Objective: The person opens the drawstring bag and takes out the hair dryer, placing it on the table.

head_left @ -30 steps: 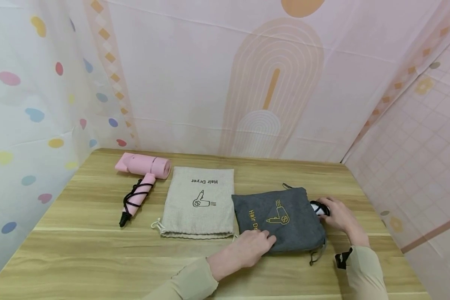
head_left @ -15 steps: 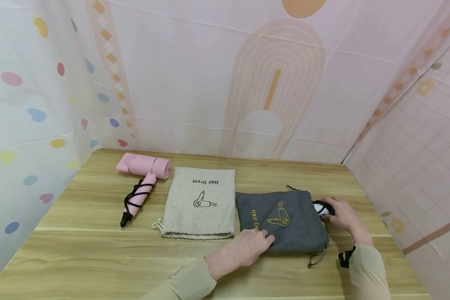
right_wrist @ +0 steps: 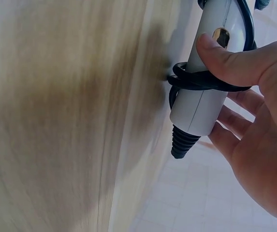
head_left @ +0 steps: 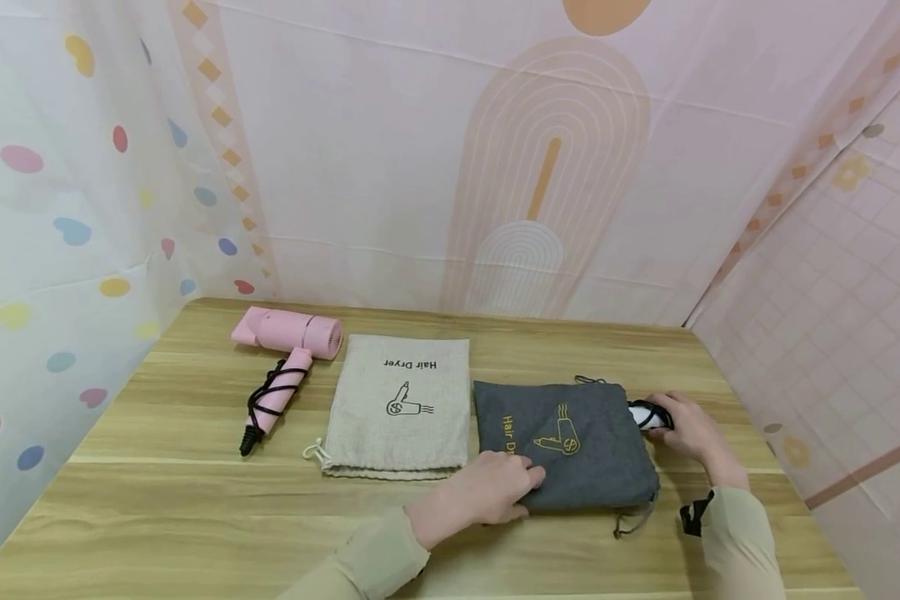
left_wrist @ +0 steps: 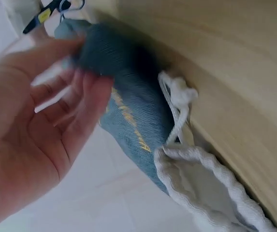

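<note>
A dark grey drawstring bag [head_left: 596, 467] with a gold hair dryer print lies on the table, bulging. My left hand [head_left: 491, 487] pinches its near left edge, fingers on top and thumb below; the left wrist view shows the cloth [left_wrist: 123, 63] between thumb and fingers. From the bag's right-hand opening sticks a white hair dryer handle [head_left: 645, 415], wound with black cord. My right hand [head_left: 686, 427] grips this handle. In the right wrist view the thumb presses on the white handle [right_wrist: 198, 111] beside the cord. The bag hides the rest of the hair dryer.
A beige drawstring bag [head_left: 427, 437] lies flat just left of the grey one. Farther left is a pink hair dryer [head_left: 285, 329] with black cord around its handle. Printed curtains [head_left: 360, 167] hang behind the wooden table [head_left: 195, 517] and at both sides.
The grey bag and my right hand have shifted slightly right, and a little more of the white handle shows. My left hand has slid slightly left along the bag's edge.
</note>
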`<state>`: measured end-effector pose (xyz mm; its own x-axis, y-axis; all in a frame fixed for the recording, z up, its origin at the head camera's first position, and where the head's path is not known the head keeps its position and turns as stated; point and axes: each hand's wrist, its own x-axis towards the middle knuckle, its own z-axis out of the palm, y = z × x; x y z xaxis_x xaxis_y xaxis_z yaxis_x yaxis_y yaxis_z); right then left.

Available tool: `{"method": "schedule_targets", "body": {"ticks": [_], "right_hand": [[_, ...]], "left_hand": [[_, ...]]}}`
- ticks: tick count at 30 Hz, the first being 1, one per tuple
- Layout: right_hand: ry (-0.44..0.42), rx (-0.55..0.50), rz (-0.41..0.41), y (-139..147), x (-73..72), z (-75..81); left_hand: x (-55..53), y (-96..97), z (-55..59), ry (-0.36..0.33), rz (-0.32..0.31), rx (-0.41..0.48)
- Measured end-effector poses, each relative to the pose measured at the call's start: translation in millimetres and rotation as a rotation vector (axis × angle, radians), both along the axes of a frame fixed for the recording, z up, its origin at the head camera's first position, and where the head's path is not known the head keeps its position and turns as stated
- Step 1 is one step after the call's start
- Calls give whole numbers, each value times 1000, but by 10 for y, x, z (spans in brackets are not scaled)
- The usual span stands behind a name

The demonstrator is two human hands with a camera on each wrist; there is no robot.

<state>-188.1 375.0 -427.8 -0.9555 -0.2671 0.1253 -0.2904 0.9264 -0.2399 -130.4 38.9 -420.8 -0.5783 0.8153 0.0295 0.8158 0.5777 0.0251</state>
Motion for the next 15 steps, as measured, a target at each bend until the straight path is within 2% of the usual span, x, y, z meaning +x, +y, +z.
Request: {"method": "schedule_targets", "body": {"ticks": [2, 4, 10, 15], "right_hand": [[-1, 8, -5, -1, 3, 2], [-1, 16, -10, -5, 3, 0], [-13, 24, -20, -25, 6, -21], [-9, 22, -29, -31, 27, -31]], "left_hand": [[-82, -9, 13, -61, 8, 38], [-186, -18, 15, -91, 30, 82], [-526, -51, -63, 11, 152, 179], [-724, -35, -133, 50, 236, 209]]}}
